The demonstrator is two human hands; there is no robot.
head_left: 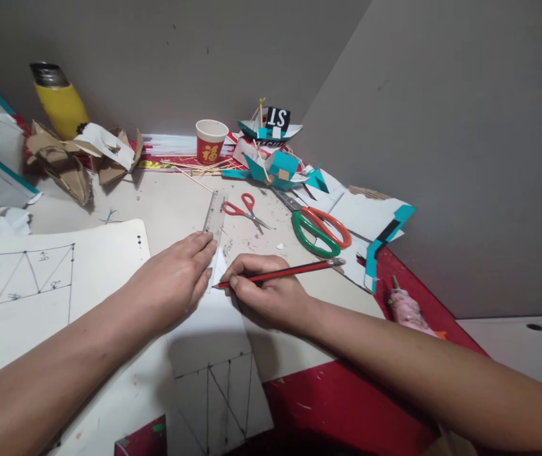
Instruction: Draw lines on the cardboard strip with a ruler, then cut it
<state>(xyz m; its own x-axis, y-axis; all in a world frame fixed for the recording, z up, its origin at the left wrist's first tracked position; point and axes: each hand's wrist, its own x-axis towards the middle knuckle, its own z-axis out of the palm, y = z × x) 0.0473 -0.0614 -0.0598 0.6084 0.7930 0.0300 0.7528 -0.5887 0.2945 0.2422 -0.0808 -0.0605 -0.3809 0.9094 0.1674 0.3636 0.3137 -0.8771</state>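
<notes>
My left hand [180, 273] holds a clear plastic ruler [214, 218] down on a white sheet of paper [208, 329], its fingers bent together over the ruler's near part. In my right hand [265, 288] is a red and black pencil [277, 272], pinched between thumb and fingers. The pencil's point is at the paper by the ruler's near end, close to my left fingertips. Pencil lines form a zigzag on the sheet's lower part. Just beyond my hands lie small red-handled scissors [246, 212]. Large scissors with green and orange handles [316, 228] are to their right.
A larger drawn sheet [109, 253] spreads at left. Behind stand a yellow bottle [61, 104], brown cardboard pieces [61, 164], a red paper cup [210, 145], thin sticks [199, 168] and small paper boats [271, 166]. Cut card [366, 218] lies right, near the grey wall [465, 158].
</notes>
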